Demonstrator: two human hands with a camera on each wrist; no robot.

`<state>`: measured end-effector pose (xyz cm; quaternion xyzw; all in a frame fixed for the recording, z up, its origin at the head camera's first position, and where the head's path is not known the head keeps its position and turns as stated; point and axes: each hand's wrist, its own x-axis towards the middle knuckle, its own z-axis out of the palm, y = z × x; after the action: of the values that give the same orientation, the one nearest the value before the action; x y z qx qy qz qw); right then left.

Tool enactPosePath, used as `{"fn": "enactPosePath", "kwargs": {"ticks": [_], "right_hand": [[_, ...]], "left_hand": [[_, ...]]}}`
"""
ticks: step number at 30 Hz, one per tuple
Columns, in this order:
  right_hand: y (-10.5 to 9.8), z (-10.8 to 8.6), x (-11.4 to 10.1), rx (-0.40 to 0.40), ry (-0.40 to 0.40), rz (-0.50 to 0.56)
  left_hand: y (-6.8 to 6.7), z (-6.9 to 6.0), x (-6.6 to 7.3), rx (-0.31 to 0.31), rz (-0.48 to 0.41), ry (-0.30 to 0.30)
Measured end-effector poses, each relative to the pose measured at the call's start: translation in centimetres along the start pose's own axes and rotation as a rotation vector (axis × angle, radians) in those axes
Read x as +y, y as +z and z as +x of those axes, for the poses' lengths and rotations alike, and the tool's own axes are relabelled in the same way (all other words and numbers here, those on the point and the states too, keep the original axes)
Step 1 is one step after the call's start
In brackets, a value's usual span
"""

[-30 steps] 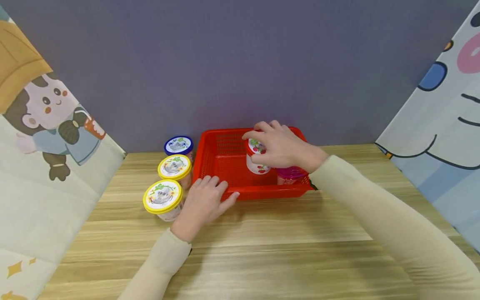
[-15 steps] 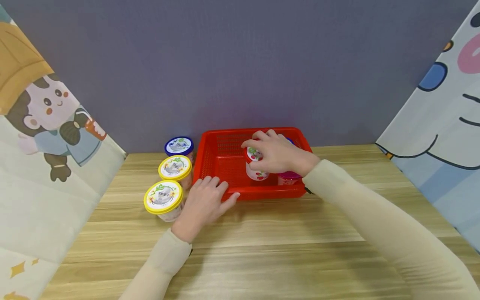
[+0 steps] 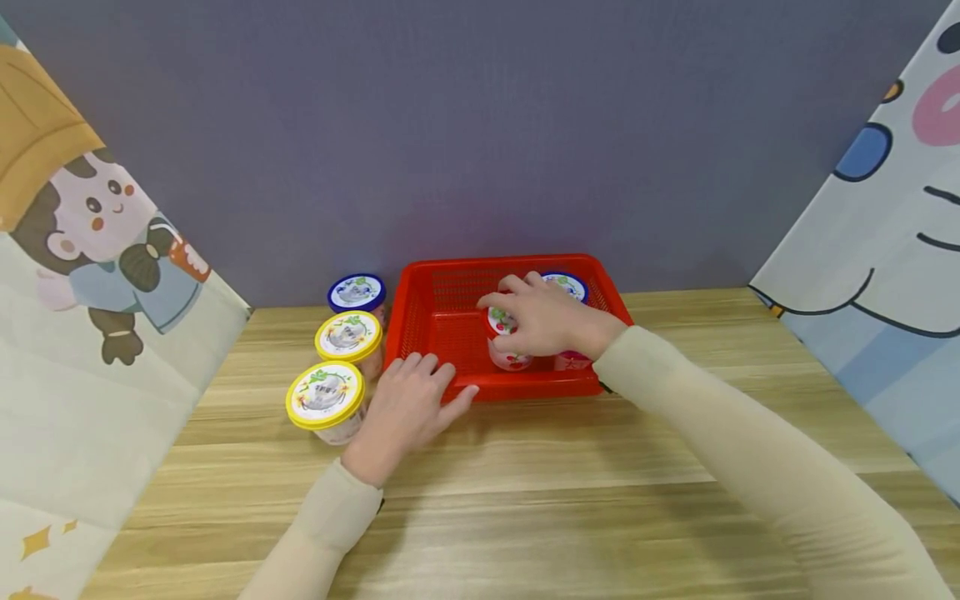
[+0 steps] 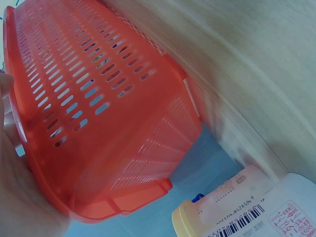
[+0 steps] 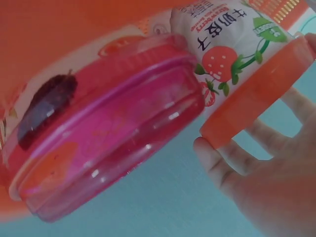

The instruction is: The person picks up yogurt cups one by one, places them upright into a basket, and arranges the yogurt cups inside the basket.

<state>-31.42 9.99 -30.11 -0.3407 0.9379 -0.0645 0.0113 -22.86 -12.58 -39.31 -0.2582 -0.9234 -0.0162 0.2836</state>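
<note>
In the head view my right hand point(image 3: 551, 321) grips a red-lidded strawberry milk tub point(image 3: 510, 361) by its lid, inside the red plastic basket point(image 3: 525, 387). Its printed strawberries show in the right wrist view, with my fingertips around the lid's edge; whether its base touches the basket floor, I cannot tell. Close beside it is a tub with a clear magenta lid point(image 5: 113, 133), mostly hidden by my hand in the head view. A blue-lidded tub point(image 3: 566, 286) sits behind, also in the basket. My left hand point(image 3: 401, 408) holds the basket's front left corner, fingers over the rim.
Left of the basket, a blue-lidded tub point(image 3: 357, 292) and two yellow-lidded tubs, one farther point(image 3: 348, 335) and one nearer point(image 3: 326, 395), stand in a row on the wooden table point(image 3: 525, 517). A grey panel point(image 3: 480, 125) rises behind the basket.
My right hand has moved the strawberry tub toward the basket's front and slightly left, uncovering the blue lid behind it. The left hand and basket have stayed in place.
</note>
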Motion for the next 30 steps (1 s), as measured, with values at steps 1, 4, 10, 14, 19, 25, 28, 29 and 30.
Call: {"fn": "enactPosePath", "kwargs": {"ticks": [1,4,10,14,19,25,28,29,30], "right_hand": [[0.1,0.1,0.0,-0.005,0.001,0.002],[0.3,0.2,-0.2,-0.016,0.006,0.002],[0.8,0.4,-0.4,-0.038,0.019,-0.002],[1.4,0.5,-0.4,-0.061,0.027,0.002],[1.8,0.6,-0.4,-0.086,0.041,-0.002],[2.1,0.6,-0.4,-0.11,0.061,0.016],[2.2,0.7,-0.5,-0.126,0.058,0.013],[2.3,0.7,-0.5,-0.131,0.057,0.011],[2.3,0.7,-0.5,-0.137,0.057,0.01]], "left_hand": [[0.0,0.0,0.0,-0.002,-0.001,-0.002],[0.0,0.0,0.0,-0.005,-0.002,-0.005],[0.0,0.0,-0.1,-0.012,0.0,-0.002],[0.0,0.0,-0.1,-0.025,-0.006,-0.007],[0.0,0.0,-0.1,-0.032,-0.012,-0.008],[0.1,-0.1,-0.2,-0.026,-0.008,-0.007],[0.1,0.0,-0.2,-0.023,-0.008,-0.005],[0.1,0.0,-0.2,-0.023,-0.009,-0.004],[0.1,0.0,-0.2,-0.022,-0.009,-0.004]]}}
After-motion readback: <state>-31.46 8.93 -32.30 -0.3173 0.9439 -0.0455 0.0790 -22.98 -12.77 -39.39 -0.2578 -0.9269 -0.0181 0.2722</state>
